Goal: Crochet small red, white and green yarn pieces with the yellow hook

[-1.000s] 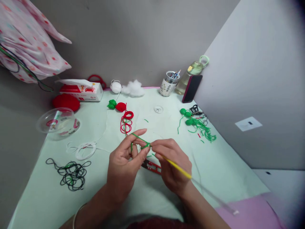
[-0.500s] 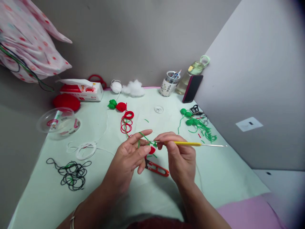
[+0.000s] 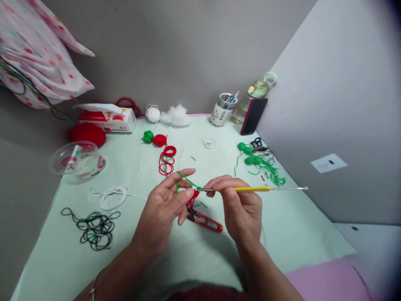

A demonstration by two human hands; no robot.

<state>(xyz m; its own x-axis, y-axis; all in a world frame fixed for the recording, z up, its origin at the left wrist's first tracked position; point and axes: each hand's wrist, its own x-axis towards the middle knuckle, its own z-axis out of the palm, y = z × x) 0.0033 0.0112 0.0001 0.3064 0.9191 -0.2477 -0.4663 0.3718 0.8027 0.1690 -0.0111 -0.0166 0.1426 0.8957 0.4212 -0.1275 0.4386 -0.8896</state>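
Observation:
My left hand [image 3: 167, 205] pinches a small red and white crochet piece [image 3: 193, 197], mostly hidden behind the thumb. Green yarn [image 3: 187, 179] runs over the raised index finger down to the hook. In my right hand [image 3: 241, 205] is a crochet hook [image 3: 252, 189] with a yellow handle, its left tip in a green loop beside the left thumb and its other metal end pointing right. Beneath the hands lie orange thread snips [image 3: 206, 220], with bits of green yarn near them.
At left are tangled black cord [image 3: 97, 230], loose white yarn [image 3: 114, 196] and a clear plastic tub [image 3: 78, 163]. Red yarn loops [image 3: 166, 161] lie beyond my hands. At right are green yarn pieces [image 3: 266, 165], a phone [image 3: 253, 117] and a bottle [image 3: 242, 104] by the wall.
My right hand and the hook have shifted slightly right, away from the left fingers. The left hand has moved a little left, and the crochet piece has turned partly behind the thumb.

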